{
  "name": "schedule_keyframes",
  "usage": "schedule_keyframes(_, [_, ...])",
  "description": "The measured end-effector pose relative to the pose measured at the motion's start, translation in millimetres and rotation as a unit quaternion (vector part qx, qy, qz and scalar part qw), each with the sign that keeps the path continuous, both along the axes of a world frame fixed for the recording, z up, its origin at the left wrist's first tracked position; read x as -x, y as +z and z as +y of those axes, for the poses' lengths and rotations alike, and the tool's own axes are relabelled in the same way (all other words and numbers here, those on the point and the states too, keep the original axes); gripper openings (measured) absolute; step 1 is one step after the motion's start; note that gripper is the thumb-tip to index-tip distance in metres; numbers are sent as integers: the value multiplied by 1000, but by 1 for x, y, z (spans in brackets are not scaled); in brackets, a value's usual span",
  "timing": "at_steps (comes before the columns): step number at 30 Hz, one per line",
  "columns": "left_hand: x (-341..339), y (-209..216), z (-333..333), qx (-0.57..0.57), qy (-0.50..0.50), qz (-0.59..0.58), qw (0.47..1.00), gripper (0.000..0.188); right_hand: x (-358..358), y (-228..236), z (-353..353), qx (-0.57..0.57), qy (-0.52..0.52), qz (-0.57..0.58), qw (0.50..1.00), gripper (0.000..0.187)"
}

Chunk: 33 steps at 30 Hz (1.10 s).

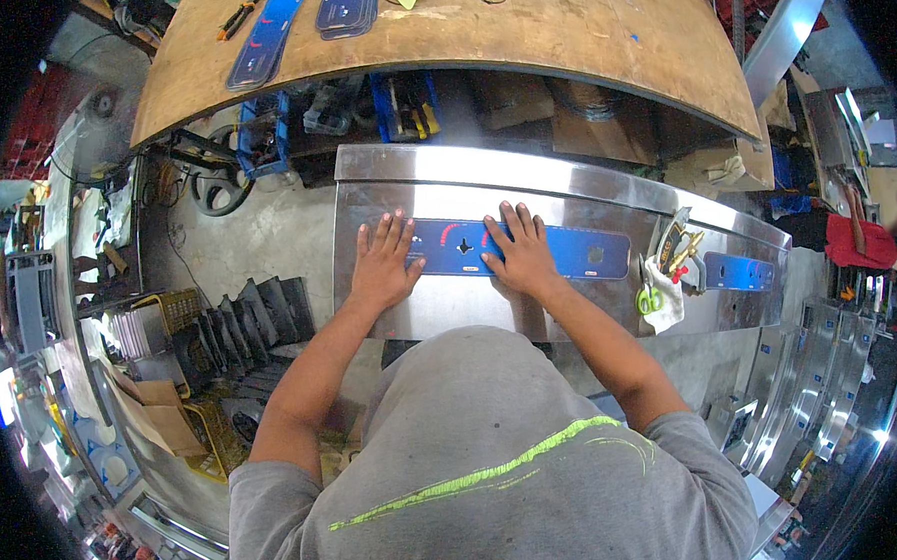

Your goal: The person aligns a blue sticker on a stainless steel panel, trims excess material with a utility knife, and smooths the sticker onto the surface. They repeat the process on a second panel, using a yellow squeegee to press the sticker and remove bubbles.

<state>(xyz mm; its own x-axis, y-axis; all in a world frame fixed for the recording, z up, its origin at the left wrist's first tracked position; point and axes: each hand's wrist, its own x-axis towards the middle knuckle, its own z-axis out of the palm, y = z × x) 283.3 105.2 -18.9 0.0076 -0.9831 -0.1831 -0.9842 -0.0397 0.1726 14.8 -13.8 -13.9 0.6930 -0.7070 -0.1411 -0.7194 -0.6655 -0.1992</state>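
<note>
A long blue panel sticker [562,253] with red markings and cut-outs lies along the front of a shiny stainless steel housing [440,305]. My left hand [384,261] rests flat over the sticker's left end, fingers spread. Flat against its middle, just right of a cross-shaped cut-out, is my right hand [520,249], also with fingers apart. Neither hand grips anything. To the right, a white cloth [662,306] lies on the steel with green-handled scissors [649,300] and other small tools. Beyond them a shorter blue sticker [738,271] sits on the same steel.
A wooden table [498,38] stands ahead, bearing stacked blue stickers [270,38] and pliers [241,16]. Beneath it are blue bins [262,138] and a cardboard box [602,133]. Dark metal parts [260,318] and a yellow crate [210,436] stand on the left floor.
</note>
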Motion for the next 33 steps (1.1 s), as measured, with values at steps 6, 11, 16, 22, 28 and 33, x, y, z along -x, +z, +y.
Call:
schedule_keyframes(6, [1,-1,0,7,5,3,1000,74,-13,22,-8,-57,-17,-15,998,68])
schedule_keyframes(11, [2,-4,1,21,2,4,1000,75,0,35,-35,-119,29,2,992,74])
schedule_keyframes(16, [3,-6,0,6,6,-19,1000,75,28,32,-31,-112,22,-11,993,76])
schedule_keyframes(22, [3,-2,0,8,11,4,1000,75,34,23,-23,-80,8,-55,995,78])
schedule_keyframes(28, [3,-4,0,10,11,-1,1000,75,11,28,-25,-96,-51,-5,994,76])
schedule_keyframes(33, [-14,-4,11,67,82,29,994,68,-8,38,-31,-128,-77,48,988,79])
